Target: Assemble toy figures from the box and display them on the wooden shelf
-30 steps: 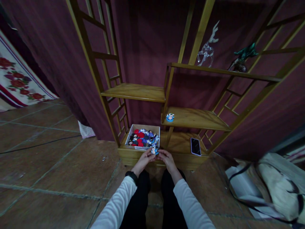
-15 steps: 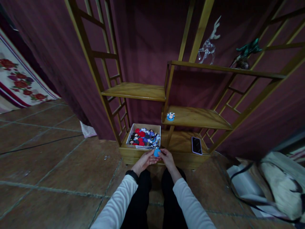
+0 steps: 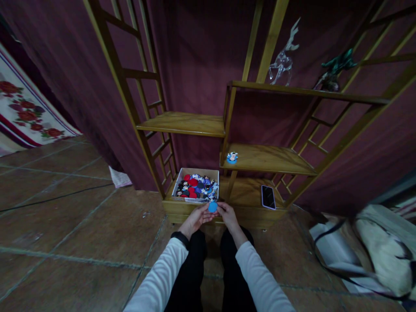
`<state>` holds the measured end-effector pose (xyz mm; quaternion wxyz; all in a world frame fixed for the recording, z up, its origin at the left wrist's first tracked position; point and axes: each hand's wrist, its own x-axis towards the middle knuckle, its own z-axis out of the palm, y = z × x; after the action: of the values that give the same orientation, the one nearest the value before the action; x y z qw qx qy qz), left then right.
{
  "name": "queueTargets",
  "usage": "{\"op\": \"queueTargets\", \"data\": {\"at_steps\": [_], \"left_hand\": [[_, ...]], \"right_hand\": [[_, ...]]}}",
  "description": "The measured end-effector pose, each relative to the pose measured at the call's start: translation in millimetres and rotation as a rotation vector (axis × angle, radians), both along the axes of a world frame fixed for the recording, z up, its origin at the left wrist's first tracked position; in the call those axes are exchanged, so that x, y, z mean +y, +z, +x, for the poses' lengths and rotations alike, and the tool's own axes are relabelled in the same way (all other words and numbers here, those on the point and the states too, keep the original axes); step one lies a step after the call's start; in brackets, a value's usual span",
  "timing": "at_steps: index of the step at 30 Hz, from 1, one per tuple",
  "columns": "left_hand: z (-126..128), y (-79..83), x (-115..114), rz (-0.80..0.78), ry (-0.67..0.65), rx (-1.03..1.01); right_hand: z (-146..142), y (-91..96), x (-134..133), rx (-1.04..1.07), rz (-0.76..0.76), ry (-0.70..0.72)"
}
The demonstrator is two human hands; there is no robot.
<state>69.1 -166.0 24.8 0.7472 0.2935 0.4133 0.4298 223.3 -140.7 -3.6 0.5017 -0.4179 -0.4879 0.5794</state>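
Between my two hands, just in front of the box, is a small figurine with a round blue base (image 3: 212, 207); the base faces me and most of the figure behind it is hidden. My left hand (image 3: 197, 218) pinches the base from the left, palm partly up. On the other side my right hand (image 3: 228, 214) grips its right edge with thumb and fingers. A cardboard box (image 3: 174, 197) of small figurines (image 3: 196, 186) with red, blue and dark bases sits on the bottom shelf. Another figurine on a blue base (image 3: 232, 157) stands on the middle right shelf.
The wooden shelf unit (image 3: 182, 123) stands before a dark red curtain. A phone (image 3: 268, 197) lies on the bottom shelf at right. A clear deer ornament (image 3: 282, 65) and a green ornament (image 3: 336, 71) stand up high. Bags (image 3: 380, 249) rest on the floor at right.
The blue base has turned slightly to face me more squarely and shifted a little left between my fingers. Both hands stay in nearly the same place.
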Motion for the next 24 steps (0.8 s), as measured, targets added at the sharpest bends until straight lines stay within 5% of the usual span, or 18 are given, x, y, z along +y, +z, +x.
{"op": "queueTargets", "data": {"at_steps": [15, 24], "left_hand": [[9, 4.6, -1, 0.383, 0.151, 0.299], [13, -2.1, 3, 0.384, 0.191, 0.335]], "right_hand": [[0, 17.3, -9, 0.313, -0.206, -0.019], [-1, 34.9, -22, 0.214, -0.113, 0.069]]}}
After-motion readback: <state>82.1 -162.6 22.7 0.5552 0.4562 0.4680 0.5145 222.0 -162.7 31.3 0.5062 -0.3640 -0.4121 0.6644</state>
